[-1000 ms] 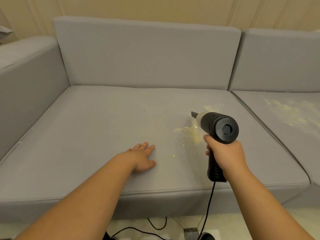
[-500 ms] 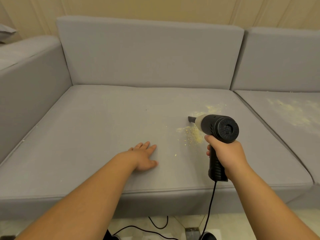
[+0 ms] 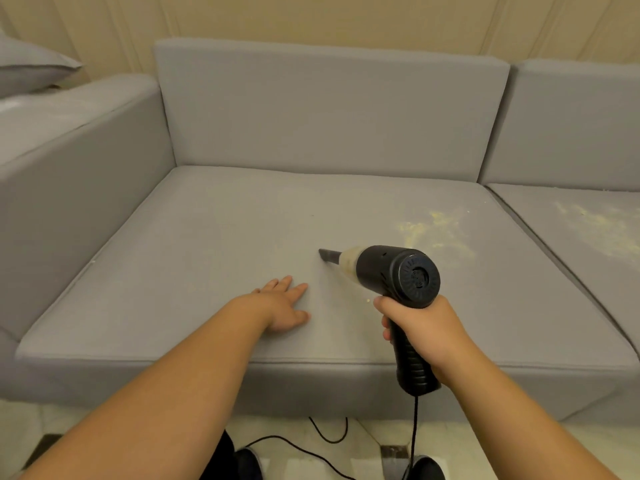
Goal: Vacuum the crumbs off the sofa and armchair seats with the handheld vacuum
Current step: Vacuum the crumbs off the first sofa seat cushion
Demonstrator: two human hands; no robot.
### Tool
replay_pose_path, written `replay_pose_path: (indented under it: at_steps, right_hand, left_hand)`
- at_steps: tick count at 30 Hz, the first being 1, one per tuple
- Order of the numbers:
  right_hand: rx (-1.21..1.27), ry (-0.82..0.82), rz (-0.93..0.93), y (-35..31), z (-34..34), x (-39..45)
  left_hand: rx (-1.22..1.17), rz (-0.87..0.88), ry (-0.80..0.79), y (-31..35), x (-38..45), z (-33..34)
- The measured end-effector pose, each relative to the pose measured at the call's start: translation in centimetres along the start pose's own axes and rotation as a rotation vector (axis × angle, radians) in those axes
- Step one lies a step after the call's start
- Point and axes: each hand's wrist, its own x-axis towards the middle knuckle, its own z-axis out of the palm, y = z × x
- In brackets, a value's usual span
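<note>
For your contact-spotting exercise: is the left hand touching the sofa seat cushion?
Touching. The head view shows the left hand lying flat, fingers straight, on the sofa seat cushion, with no gap.

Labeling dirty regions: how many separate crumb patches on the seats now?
2. One crumb patch on the near seat cushion, behind the handheld vacuum; another patch on the right cushion, possibly continuing out of frame.

Grey sofa, black vacuum, yellow crumbs

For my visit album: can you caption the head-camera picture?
Right hand runs a vacuum over a grey sofa seat, left hand flat on it, crumbs remaining.
</note>
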Motion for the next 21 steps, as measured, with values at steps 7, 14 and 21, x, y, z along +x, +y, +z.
replay_pose_path:
  at_steps: [7,14,21]
  right_hand:
    - [-0.027,-0.104,-0.023,-0.6,3.2,-0.7]
    - [-0.028,-0.031,-0.032,-0.7,0.3,-2.0]
    - [-0.029,-0.112,-0.014,-1.0,-1.5,-3.4]
  left_hand:
    - [-0.031,-0.106,-0.025,-3.1,-2.1,0.6]
    - [-0.037,-0.09,-0.04,-1.7,-2.8,0.7]
    - [-0.046,-0.106,-0.045,-0.7,-3.0,0.5]
